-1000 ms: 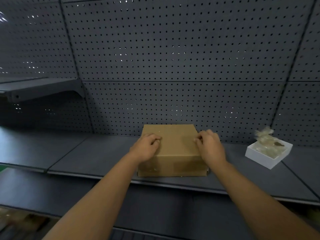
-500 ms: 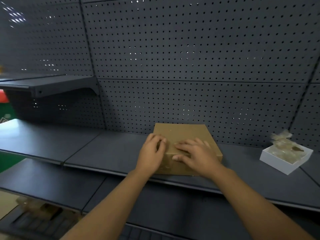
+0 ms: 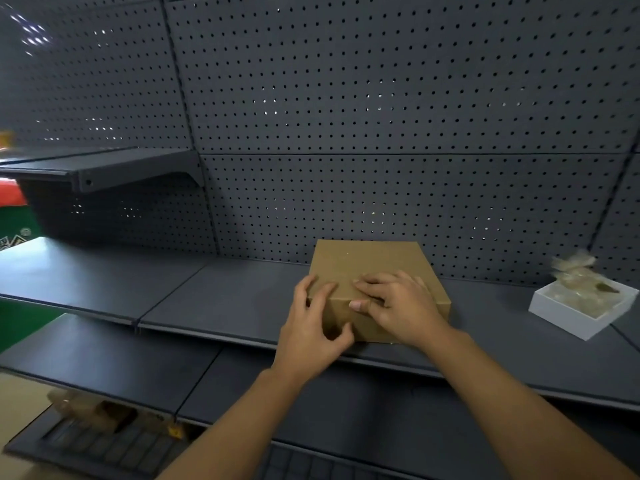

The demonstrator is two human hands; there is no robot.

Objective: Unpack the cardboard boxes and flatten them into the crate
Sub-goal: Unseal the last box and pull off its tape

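Closed cardboard box (image 3: 363,265) on shelf (image 3: 214,299); left hand (image 3: 311,330) gripping its near-left corner (fingers spread), right hand (image 3: 398,303) flat on top, fingers together.

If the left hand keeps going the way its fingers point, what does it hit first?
The left hand already touches the cardboard box at its near left corner. Straight on, it would slide along the box's left side toward the pegboard wall; depth is unclear.
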